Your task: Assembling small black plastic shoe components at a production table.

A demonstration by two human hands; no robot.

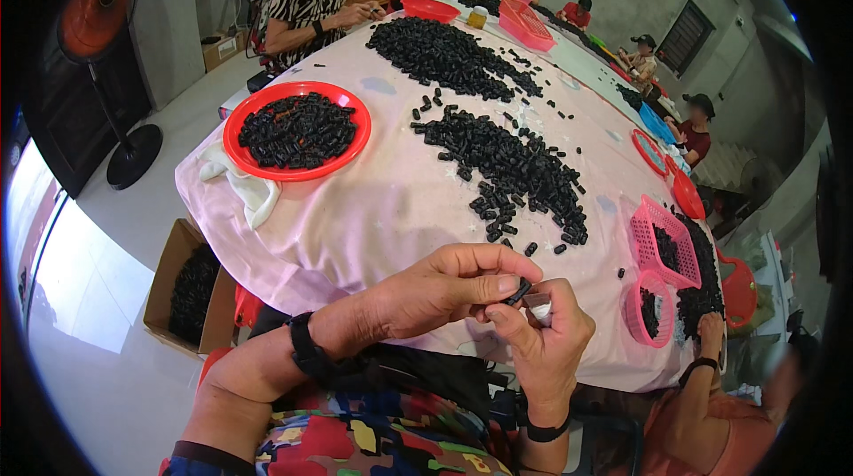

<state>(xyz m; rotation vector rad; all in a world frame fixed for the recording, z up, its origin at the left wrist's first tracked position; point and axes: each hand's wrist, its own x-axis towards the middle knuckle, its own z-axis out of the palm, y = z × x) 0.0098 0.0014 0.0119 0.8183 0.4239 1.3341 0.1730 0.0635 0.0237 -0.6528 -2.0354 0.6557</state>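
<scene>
Left grip (435, 289) pinched a small black cylinder (518, 290), right grip (549, 338) held a brown-and-white piece (538, 307), both at the pink-covered desk (382, 218).

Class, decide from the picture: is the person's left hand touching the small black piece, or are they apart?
Touching: the head view shows the left hand with its thumb pressed against the small black piece.

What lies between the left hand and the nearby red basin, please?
The head view shows bare pink tablecloth between the left hand and the red basin.
</scene>
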